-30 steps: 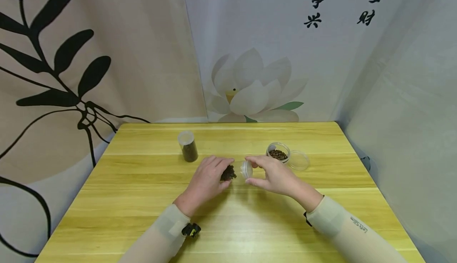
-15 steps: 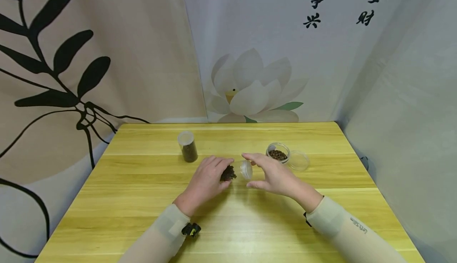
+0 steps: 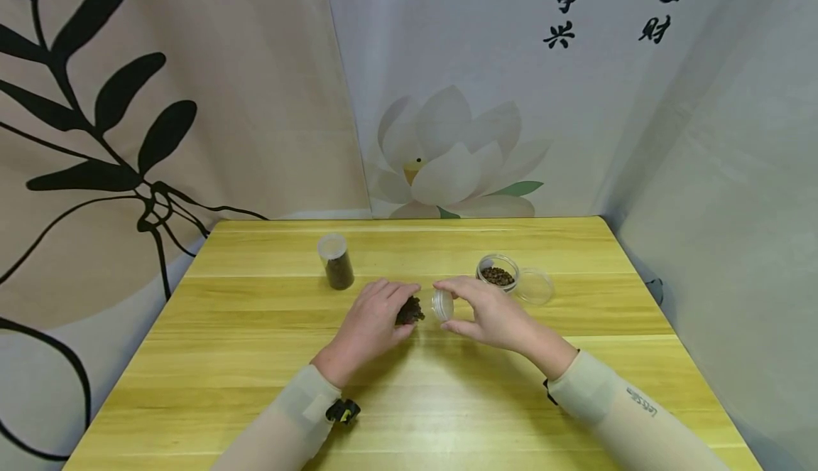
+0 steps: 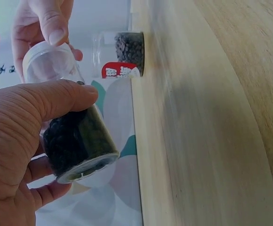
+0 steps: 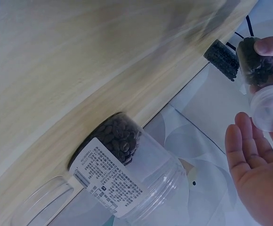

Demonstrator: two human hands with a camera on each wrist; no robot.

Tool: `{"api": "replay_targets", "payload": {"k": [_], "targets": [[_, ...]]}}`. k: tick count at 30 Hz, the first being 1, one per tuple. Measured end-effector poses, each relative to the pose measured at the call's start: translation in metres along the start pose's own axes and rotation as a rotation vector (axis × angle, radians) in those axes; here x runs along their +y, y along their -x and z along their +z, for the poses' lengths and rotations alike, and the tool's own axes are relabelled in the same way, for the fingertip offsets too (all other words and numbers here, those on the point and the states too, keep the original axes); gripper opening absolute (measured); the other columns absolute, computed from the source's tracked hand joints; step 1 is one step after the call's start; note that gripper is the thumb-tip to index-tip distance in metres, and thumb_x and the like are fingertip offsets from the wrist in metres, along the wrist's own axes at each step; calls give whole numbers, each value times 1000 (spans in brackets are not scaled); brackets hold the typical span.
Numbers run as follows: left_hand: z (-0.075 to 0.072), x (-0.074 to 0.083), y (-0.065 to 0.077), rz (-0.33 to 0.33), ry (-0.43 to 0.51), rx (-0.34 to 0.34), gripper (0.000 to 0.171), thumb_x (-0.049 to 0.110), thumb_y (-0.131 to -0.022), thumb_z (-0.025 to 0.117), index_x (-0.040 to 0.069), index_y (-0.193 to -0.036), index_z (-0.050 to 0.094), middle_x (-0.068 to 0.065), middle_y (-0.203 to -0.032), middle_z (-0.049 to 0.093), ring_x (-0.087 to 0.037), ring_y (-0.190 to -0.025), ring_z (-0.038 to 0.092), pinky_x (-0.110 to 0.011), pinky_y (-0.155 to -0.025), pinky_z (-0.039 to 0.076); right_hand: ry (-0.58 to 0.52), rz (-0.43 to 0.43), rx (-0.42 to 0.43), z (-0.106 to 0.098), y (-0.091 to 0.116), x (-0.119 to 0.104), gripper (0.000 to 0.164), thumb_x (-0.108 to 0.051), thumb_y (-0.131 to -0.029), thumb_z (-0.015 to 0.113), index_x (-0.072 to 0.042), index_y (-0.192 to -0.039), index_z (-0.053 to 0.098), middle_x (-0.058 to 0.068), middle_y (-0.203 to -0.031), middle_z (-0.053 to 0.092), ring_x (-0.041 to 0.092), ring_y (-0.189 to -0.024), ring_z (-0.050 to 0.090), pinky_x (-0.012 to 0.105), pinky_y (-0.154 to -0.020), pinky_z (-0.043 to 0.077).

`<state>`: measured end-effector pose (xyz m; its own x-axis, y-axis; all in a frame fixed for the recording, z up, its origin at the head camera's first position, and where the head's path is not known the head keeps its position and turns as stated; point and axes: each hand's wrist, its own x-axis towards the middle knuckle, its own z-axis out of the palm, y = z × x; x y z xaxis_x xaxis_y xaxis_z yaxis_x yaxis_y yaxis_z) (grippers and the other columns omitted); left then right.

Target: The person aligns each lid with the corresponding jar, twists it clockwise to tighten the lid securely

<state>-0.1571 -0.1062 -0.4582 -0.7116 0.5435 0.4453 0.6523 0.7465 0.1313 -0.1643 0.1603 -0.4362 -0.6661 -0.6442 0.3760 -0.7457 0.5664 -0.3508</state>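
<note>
My left hand (image 3: 373, 315) grips a clear plastic jar (image 4: 82, 141) partly filled with dark pieces, its thumb across the side and its fingers behind. The jar is tilted, its lidded end towards the right. At that end my right hand (image 3: 492, 315) holds the translucent ridged screw lid (image 3: 442, 304) between thumb and forefinger. In the left wrist view, the right thumb (image 4: 56, 30) lies at the lid's edge. The remaining right fingers (image 5: 247, 146) extend below the lid in the right wrist view.
Behind the left hand stands a clear jar (image 3: 339, 271) of dark grains with a pale lid. Behind the right hand is an uncovered labelled jar (image 3: 498, 273) of brown beans, with a clear round lid (image 3: 535, 287) flat beside it. A printed curtain (image 3: 460, 101) backs the wooden table (image 3: 434, 414).
The right fingers spread away from the lid half a second ago and now close on it again. The left hand keeps the jar in nearly the same place.
</note>
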Motion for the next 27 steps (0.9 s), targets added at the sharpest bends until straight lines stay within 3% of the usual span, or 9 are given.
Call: {"api": "replay_targets", "payload": {"k": [18,27], "targets": [[-3,3,-1,-14,21,-32,70,27,-80,97,12,-141,65,-3,-126,76,-22,-112,69,-46,-108,56,-14,15,-16,-2,3,0,68,-29,-91,88,-9,-149,59,9,-138,71,20,-109,75,39,-93,65],[-3,3,-1,0,29,-12,69,25,-80,97,10,-139,66,-6,-126,76,-26,-115,72,-48,-108,58,4,-30,25,-1,2,1,77,-28,-85,93,-13,-151,57,7,-146,67,23,-126,69,43,-105,61]]}}
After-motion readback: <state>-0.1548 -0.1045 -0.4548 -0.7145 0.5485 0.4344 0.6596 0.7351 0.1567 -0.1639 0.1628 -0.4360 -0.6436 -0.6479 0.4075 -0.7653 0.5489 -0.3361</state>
